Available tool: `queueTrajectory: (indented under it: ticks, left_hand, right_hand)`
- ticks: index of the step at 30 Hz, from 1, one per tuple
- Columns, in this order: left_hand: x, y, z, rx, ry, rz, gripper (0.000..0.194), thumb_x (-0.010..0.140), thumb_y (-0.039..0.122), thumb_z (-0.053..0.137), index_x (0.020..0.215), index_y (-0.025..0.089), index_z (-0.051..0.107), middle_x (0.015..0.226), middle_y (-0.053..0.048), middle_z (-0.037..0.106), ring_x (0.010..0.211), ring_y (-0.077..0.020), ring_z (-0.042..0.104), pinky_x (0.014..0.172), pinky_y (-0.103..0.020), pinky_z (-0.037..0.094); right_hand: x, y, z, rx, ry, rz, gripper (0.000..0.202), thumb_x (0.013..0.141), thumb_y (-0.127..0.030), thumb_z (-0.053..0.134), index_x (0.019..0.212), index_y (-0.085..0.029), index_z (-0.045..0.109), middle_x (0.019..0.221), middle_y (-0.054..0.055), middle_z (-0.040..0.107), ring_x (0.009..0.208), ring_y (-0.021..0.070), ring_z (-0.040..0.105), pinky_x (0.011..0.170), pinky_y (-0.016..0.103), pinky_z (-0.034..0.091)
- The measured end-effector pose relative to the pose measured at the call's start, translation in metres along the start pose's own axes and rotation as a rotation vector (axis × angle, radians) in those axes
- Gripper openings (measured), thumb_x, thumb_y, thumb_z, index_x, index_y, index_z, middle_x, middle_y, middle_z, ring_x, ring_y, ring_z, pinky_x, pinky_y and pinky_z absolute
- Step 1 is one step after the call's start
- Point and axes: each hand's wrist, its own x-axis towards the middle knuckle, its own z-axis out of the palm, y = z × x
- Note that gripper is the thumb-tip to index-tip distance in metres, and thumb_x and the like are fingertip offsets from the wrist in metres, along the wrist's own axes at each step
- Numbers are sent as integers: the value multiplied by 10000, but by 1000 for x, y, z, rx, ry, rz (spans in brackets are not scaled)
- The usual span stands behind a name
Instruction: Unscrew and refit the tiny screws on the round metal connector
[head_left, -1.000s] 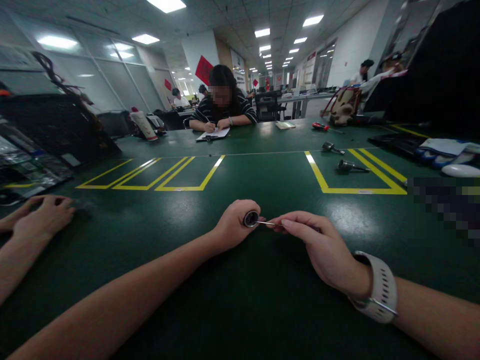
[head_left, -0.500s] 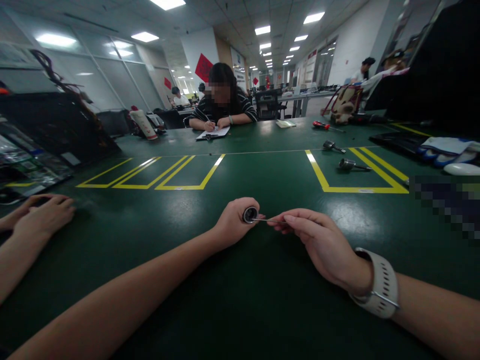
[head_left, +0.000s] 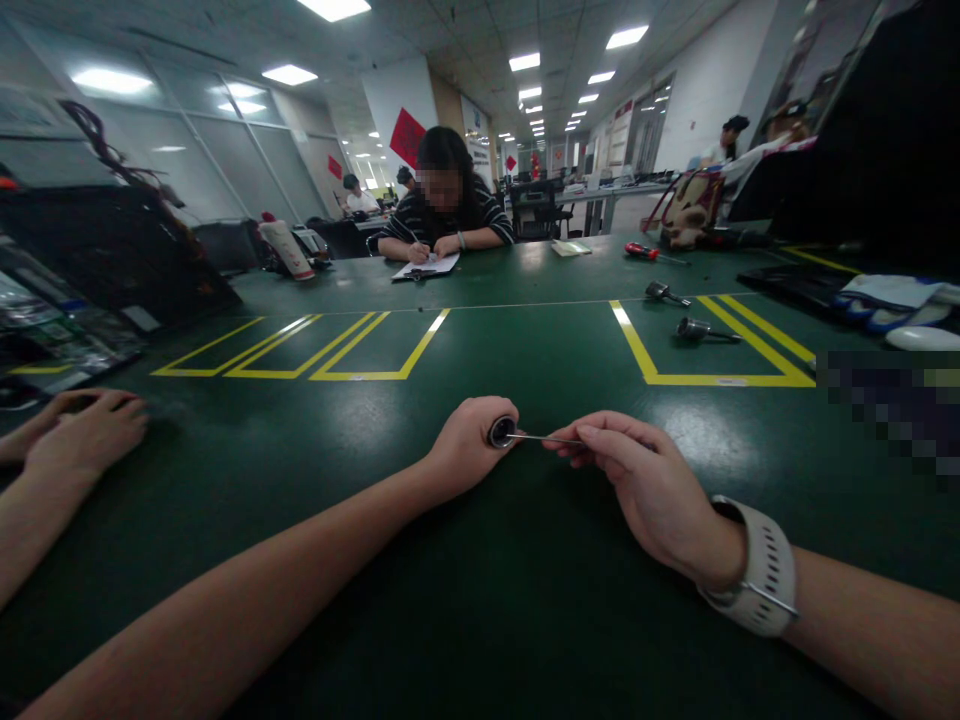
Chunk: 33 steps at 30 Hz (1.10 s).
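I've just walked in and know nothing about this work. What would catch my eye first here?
Low in the middle, over the dark green table, the left hand grips a small round black-and-silver part, while the right hand pinches a thin metal rod whose tip meets it. Bright yellow tape outlines mark the tabletop beyond, and across it a person in a striped top writes on paper.

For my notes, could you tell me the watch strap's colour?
The watch strap is white, per the head view.
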Motion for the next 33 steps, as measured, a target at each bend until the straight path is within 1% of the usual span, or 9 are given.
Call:
queueTrajectory:
  ticks: [4, 8, 10, 15, 19, 22, 26, 28, 33]
  left_hand:
    - [-1, 0, 0, 79, -21, 62, 110, 772, 188, 581, 689, 161, 514, 659, 19, 541, 636, -127, 503, 629, -260, 355]
    - [-2, 1, -1, 155, -63, 118, 77, 792, 159, 537, 716, 159, 524, 673, 7, 550, 653, -136, 506, 648, -275, 349]
    - [-3, 2, -2, 172, -75, 128, 63, 793, 149, 530, 731, 159, 528, 686, 2, 558, 664, -139, 510, 656, -278, 350]
    - [-3, 3, -2, 173, -76, 117, 68, 800, 156, 534, 732, 161, 534, 697, -2, 573, 668, -140, 512, 665, -279, 355]
    - [-2, 2, -2, 144, -63, 98, 115, 821, 215, 542, 718, 165, 528, 690, 0, 572, 657, -139, 510, 661, -283, 356]
    - [-2, 2, -2, 134, -63, 97, 124, 820, 218, 549, 710, 167, 523, 679, 5, 565, 650, -139, 509, 661, -285, 356]
    - [-2, 2, -1, 109, -54, 87, 123, 810, 216, 561, 703, 168, 523, 672, 12, 561, 649, -135, 513, 667, -286, 362]
    - [-2, 3, -1, 67, -33, 52, 139, 798, 235, 578, 694, 167, 516, 666, 17, 554, 641, -130, 511, 647, -275, 365]
    - [0, 2, -1, -119, 50, -37, 123, 741, 224, 608, 719, 161, 504, 683, 22, 529, 615, -112, 496, 576, -234, 377]
  right_hand:
    - [-2, 0, 1, -186, -38, -67, 167, 829, -317, 571, 845, -215, 703, 859, 23, 674, 865, 198, 599, 789, 372, 438]
    - [-2, -2, 0, -303, -82, -72, 182, 841, -326, 561, 892, -221, 700, 886, 23, 673, 888, 200, 601, 793, 373, 442]
    - [-1, -1, -1, -250, -82, -59, 181, 838, -312, 558, 882, -216, 705, 880, 26, 678, 899, 203, 603, 809, 378, 441]
    - [0, -2, -2, -32, 4, -4, 153, 771, -241, 582, 728, -185, 718, 790, 46, 698, 826, 209, 612, 805, 386, 438]
    - [-1, -4, 0, 33, 18, 18, 156, 737, -219, 584, 661, -190, 717, 718, 40, 690, 766, 199, 605, 774, 374, 437]
    - [-1, -5, 0, 40, 24, 17, 157, 723, -213, 586, 632, -196, 714, 683, 35, 683, 734, 195, 599, 747, 366, 436]
    - [-2, -4, -1, 28, 48, 2, 157, 714, -208, 585, 614, -198, 706, 653, 30, 672, 703, 189, 587, 722, 357, 431]
    - [-2, -4, -1, 25, 54, -6, 160, 725, -215, 580, 620, -196, 699, 664, 29, 671, 713, 186, 585, 726, 355, 428]
    - [-2, -3, 1, -8, 7, -19, 142, 791, -282, 583, 769, -197, 694, 799, 34, 669, 822, 198, 588, 767, 370, 434]
